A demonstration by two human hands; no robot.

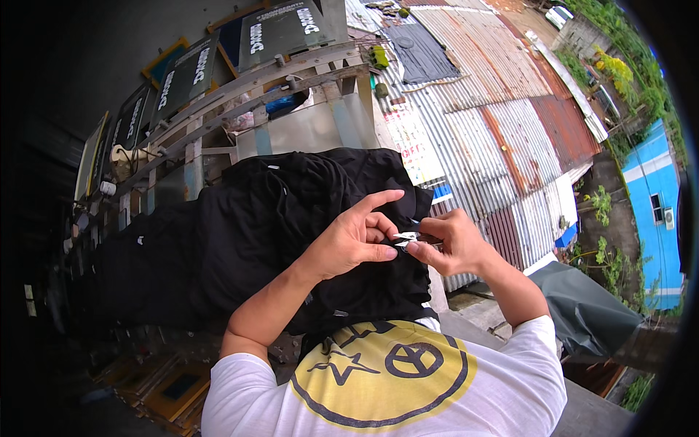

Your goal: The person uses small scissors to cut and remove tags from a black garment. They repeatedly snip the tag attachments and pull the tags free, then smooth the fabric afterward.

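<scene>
A wide pile of black garments (269,218) lies in front of me, several with small pale tags. My left hand (357,237) is over its right part, thumb and curled fingers closing on the edge of a black garment (364,280), index finger stretched out. My right hand (451,242) is closed around a small pair of thread snips (406,237). Their two pale blades are spread and point at my left fingertips. The rest of the snips is hidden in my right fingers. Any thread between the blades is too small to make out.
Behind the pile runs a metal frame (277,91) with slats. Dark printing screens (186,80) lean beyond it, and a blue plastic bag (280,104) lies among the bars. Past the edge on the right, corrugated roofs (480,95) lie below. Wooden frames (171,393) rest at lower left.
</scene>
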